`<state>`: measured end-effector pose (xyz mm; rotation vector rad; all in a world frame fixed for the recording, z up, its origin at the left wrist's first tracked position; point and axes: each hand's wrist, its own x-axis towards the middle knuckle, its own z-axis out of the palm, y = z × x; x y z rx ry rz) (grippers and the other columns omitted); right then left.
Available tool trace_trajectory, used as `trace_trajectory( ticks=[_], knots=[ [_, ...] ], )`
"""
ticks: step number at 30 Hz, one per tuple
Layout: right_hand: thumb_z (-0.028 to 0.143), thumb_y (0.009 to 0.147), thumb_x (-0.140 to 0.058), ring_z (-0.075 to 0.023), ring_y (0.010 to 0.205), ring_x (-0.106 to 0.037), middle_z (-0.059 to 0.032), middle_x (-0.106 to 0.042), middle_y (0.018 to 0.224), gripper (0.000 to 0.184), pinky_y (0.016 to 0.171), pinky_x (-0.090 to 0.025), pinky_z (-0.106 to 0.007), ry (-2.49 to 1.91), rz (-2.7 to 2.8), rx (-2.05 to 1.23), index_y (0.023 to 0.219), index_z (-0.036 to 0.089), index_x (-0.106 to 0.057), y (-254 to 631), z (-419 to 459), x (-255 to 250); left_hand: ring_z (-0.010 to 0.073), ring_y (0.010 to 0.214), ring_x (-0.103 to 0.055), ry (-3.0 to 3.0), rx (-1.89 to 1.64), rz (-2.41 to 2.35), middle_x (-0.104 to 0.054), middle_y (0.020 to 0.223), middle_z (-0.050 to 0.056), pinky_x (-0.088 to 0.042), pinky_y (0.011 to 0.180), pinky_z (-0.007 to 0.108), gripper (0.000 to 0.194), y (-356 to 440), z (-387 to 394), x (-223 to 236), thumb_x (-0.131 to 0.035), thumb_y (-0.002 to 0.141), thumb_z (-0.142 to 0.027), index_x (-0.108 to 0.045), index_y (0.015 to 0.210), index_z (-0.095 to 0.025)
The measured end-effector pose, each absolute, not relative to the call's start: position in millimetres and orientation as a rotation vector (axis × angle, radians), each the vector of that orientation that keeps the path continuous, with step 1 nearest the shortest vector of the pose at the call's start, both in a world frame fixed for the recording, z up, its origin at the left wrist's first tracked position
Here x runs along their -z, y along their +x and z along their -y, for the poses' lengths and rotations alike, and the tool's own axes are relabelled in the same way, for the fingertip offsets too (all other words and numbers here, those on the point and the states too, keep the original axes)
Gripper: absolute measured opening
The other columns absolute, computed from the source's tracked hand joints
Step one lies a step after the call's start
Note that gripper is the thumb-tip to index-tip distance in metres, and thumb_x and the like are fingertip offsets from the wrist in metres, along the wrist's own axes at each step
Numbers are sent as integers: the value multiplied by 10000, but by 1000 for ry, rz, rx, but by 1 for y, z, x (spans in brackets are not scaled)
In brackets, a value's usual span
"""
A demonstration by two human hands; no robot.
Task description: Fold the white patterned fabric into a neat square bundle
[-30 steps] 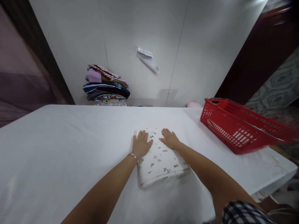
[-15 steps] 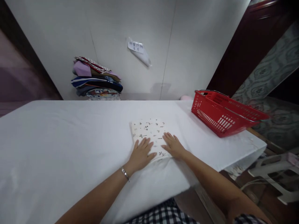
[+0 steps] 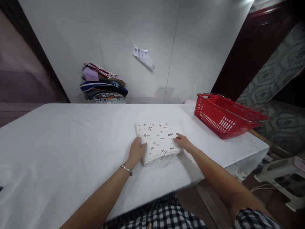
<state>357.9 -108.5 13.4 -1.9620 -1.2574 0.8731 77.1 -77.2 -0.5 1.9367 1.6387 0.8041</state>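
- Facing forward and down in the head view, I have the folded cloth (image 3: pixel 158 138) in front of me, flat on the white-covered desk (image 3: pixel 78 143), much closer to its near edge than its far corners, probably for easy reach.
- My left grip (image 3: pixel 136 151) touches the cloth's left side, thumb apart from the fingers and lying over the top; whether the fingers pinch underneath, I cannot tell.
- My right grip (image 3: pixel 184 142) meets the opposite side, fingertips at the border; how firmly it closes there is hidden.
- Having one grip on each side seems meant to steady the layers evenly, with the patterned top left uncovered between them.
- The red basket (image 3: pixel 214 117) stands by the desk's right edge, well apart from the cloth, perhaps so my arms have room.
- Beyond the far edge, left of centre, a stack of fabrics (image 3: pixel 103 84) sits by the wall (image 3: pixel 195 41); its support is hidden.
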Motion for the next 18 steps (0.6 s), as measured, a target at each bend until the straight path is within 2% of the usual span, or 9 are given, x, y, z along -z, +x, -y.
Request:
trace_trajectory(
  ticks=[2,5,9,12,15,18],
  knots=[
    [414,769,-607,-246,1072,-563,-145,-551,1250,732,885,-455,-344,-2036,1228,-923,1391,130,-346,359,107,-18,255,1194,-488,1824,-752,-1664,-493,1324,158,-401,983,386,545,75,71,-5,-510,788,-346,-425,1277,-121],
    [448,717,-657,-273,1049,-570,-174,-506,1296,746,766,-500,-344,-2119,1186,-1016,1351,142,-409,362,103,-23,244,1096,-563,1731,-703,-1632,-558,1253,148,-461,883,347,576,75,65,-11,-548,755,-349,-407,1272,-137],
    [436,691,-693,-267,983,-603,-187,-551,1241,731,674,-516,-325,-2081,1125,-1202,1307,128,-451,369,98,-27,263,1057,-586,1703,-566,-1642,-562,1243,171,-477,835,342,688,79,60,-14,-596,705,-341,-357,1308,-112],
    [368,697,-709,-251,964,-611,-189,-568,1218,764,667,-519,-314,-1920,1020,-1329,1340,108,-391,362,104,-29,240,1032,-601,1728,-589,-1617,-572,1237,150,-481,824,315,716,74,50,-22,-593,693,-264,-322,1341,-123],
    [343,694,-720,-226,852,-645,-171,-623,1130,867,622,-529,-314,-1687,910,-1436,1400,117,-269,325,127,-24,215,976,-621,1810,-578,-1630,-612,1178,117,-482,806,291,742,49,27,-38,-572,700,-219,-280,1378,-141],
    [324,697,-724,-206,764,-664,-117,-685,958,953,640,-548,-334,-1408,883,-1567,1437,144,-151,265,164,-15,221,985,-616,2016,-508,-1726,-612,1184,82,-476,816,291,693,5,-3,-55,-573,702,-216,-350,1358,-199]
  ],
)
